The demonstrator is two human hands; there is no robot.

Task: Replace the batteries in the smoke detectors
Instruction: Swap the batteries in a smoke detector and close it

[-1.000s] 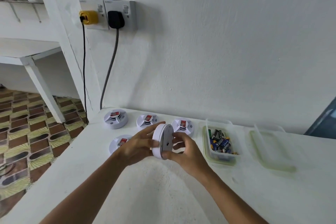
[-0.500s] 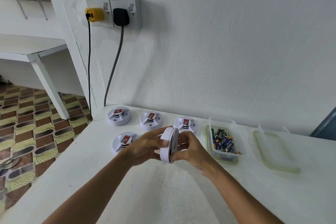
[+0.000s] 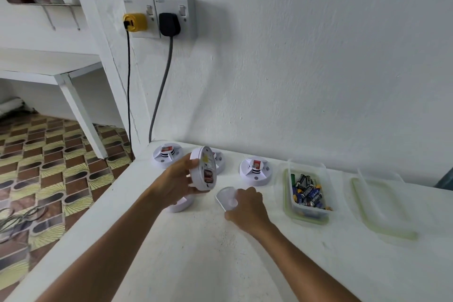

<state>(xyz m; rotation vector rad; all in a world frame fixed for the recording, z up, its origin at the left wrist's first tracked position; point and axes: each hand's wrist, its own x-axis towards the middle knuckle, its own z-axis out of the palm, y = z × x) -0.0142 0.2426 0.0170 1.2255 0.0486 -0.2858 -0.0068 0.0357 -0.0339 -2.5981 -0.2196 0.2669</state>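
The left hand [image 3: 180, 182] grips a white detector [image 3: 203, 169] by its rim, fingers curled round the near edge, and holds it on edge above the table [image 3: 196, 265] with its back turned to the camera — two red-brown batteries [image 3: 208, 175] sit in the open compartment. The right hand [image 3: 247, 211] is low over the table, fingers bent onto a round white cover [image 3: 226, 198] that lies flat or nearly flat on the surface; whether it pinches the cover or only presses on it I cannot tell.

Three more detectors rest on the table by the wall: one at the far left corner [image 3: 166, 155], one [image 3: 219, 160] half hidden behind the held unit, and one [image 3: 256, 170] further right, just beside a clear tub [image 3: 306, 196]. A further white unit [image 3: 180, 203] peeks out under the left wrist. The tub holds a heap of loose batteries [image 3: 307, 192], mostly blue and black. Its lid [image 3: 382, 211] lies apart on the right.

On the wall above, a yellow plug [image 3: 134, 22] and a black plug [image 3: 169, 24] sit in a double socket, their cords hanging down past the table's edge.
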